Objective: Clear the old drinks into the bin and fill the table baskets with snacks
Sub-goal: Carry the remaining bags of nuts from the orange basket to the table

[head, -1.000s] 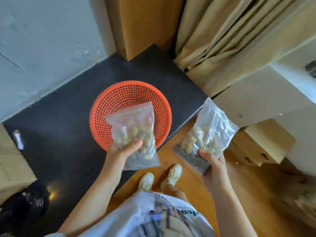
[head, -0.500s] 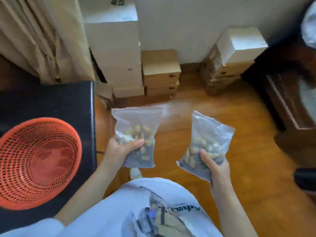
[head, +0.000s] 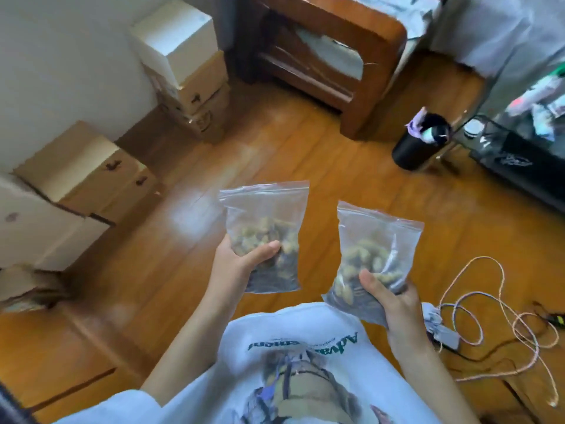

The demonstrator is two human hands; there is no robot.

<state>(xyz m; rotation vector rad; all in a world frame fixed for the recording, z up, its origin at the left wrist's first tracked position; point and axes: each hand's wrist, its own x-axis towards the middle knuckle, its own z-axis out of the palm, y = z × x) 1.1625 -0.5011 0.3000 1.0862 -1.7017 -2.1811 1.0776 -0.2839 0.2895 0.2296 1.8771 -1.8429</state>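
I hold two clear zip bags of pale nut-like snacks above the wooden floor. My left hand (head: 241,267) grips the left snack bag (head: 266,228) from below, thumb across its front. My right hand (head: 394,304) grips the right snack bag (head: 376,255) at its lower corner. Both bags hang upright and sealed, a hand's width apart. A black bin (head: 419,142) with rubbish in it stands on the floor at the upper right. No basket is in view.
Stacked cardboard boxes (head: 88,175) line the wall at left, with more boxes (head: 186,71) further back. A wooden bench (head: 330,53) stands at the top. A dark glass table (head: 519,154) is at right. Coiled cables (head: 489,316) lie on the floor by my right side.
The view has swung right, away from the black table and the red basket, which have left the frame. Both bags stay in my hands; the bin and glass table came into view.
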